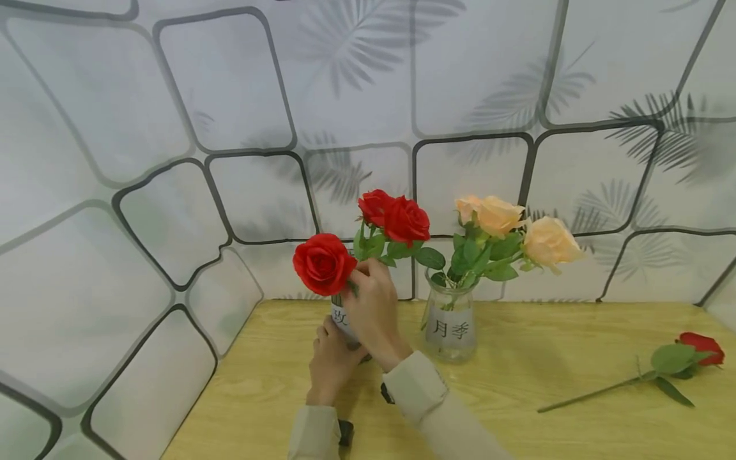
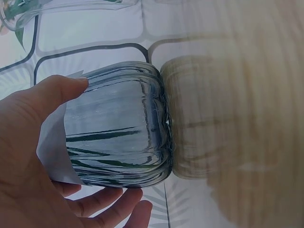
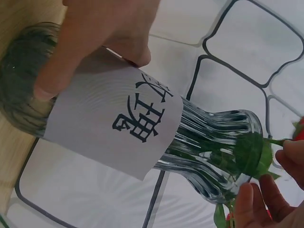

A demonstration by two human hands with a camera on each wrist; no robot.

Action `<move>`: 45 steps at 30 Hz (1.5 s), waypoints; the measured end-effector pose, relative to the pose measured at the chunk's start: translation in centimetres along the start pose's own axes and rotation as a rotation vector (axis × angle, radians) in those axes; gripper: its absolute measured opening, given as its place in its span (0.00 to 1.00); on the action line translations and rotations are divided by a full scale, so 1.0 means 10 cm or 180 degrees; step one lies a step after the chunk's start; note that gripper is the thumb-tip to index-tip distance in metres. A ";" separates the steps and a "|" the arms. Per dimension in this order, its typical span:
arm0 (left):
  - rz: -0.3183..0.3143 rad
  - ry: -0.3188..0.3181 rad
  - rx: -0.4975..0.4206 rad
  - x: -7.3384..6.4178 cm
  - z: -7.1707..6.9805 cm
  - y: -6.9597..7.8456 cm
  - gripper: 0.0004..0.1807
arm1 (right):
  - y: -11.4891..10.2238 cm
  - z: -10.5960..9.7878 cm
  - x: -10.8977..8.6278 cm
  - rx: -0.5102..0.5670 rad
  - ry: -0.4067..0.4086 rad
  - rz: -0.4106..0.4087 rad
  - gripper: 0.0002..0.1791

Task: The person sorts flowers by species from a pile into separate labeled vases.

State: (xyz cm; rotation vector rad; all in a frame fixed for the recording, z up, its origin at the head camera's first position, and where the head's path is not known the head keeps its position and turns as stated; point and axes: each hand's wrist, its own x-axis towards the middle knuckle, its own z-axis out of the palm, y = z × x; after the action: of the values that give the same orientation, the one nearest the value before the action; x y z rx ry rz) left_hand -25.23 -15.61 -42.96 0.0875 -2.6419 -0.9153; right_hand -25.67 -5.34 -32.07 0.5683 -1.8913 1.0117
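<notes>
My left hand (image 1: pixel 335 361) grips a ribbed glass vase (image 2: pixel 114 123), thumb on one side and fingers on the other. A white paper label (image 3: pixel 114 118) with dark characters wraps the vase. At its mouth my right hand (image 1: pixel 374 313) pinches the green stem (image 3: pixel 276 141) of a red rose (image 1: pixel 324 264), whose bloom faces the head camera. Green leaves show through the glass near the rim in the right wrist view. Two more red roses (image 1: pixel 406 220) rise behind the right hand; their stems are partly hidden.
Just to the right stands a clear vase (image 1: pixel 451 348) of peach roses (image 1: pixel 499 217), also labelled. A single red rose (image 1: pixel 698 348) lies on the wooden table (image 1: pixel 517 428) at the far right. Patterned cloth walls (image 1: pixel 356 115) enclose the back and left.
</notes>
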 end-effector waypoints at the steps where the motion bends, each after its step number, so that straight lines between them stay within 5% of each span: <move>1: -0.0004 -0.0004 0.0001 0.00 0.00 0.00 0.52 | 0.00 -0.02 -0.03 0.0039 -0.0032 -0.0004 0.03; 11: -0.0084 -0.0066 0.0024 0.01 -0.01 0.01 0.54 | 0.10 -0.26 -0.31 -0.0155 -0.0245 -0.0285 0.08; 21: -0.0164 -0.0086 -0.0024 0.00 0.00 0.01 0.50 | 0.27 -0.52 -0.45 -0.0299 -0.0128 -0.0511 0.12; 36: -0.0191 -0.0100 -0.0020 0.02 0.02 0.03 0.51 | 0.50 -0.88 -0.61 -0.0388 -0.0284 -0.0476 0.14; 45: -0.0165 -0.0089 0.0002 0.01 0.02 0.02 0.51 | 0.67 -1.22 -0.71 -0.0630 -0.0391 -0.0148 0.14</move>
State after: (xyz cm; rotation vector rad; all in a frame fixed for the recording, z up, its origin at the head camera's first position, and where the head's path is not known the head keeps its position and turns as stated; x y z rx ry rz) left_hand -25.40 -15.28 -42.95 0.1451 -2.6774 -0.9389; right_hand -20.86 8.41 -37.72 0.5657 -2.0486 0.7636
